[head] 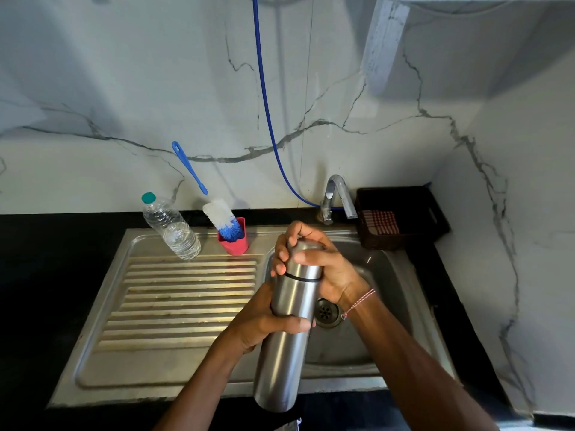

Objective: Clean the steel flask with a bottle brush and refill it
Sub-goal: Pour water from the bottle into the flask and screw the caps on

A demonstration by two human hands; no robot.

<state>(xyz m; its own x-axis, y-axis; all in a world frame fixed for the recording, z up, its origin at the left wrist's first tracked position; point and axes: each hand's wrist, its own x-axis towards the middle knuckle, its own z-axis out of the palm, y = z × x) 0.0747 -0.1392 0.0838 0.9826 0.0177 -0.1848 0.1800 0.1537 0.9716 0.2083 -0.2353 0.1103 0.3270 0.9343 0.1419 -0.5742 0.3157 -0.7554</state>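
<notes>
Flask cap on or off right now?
On: the cap sits atop the steel flask, right hand gripping it, left hand holding the body. Tightness: cannot tell.

Capped steel flask (289, 353), slightly tilted, above sink basin (342, 346); blue-and-white bottle brush (222, 217) bristles-down in pink cup (236, 247).

This is a home kitchen: a steel sink (395, 275) with 1 ribbed drainboard (186, 293) set in a black counter (46, 275), a tap (337, 194) behind it, marble-veined walls (155, 88), a bottle brush (217, 213) in a pink cup (238, 245).
</notes>
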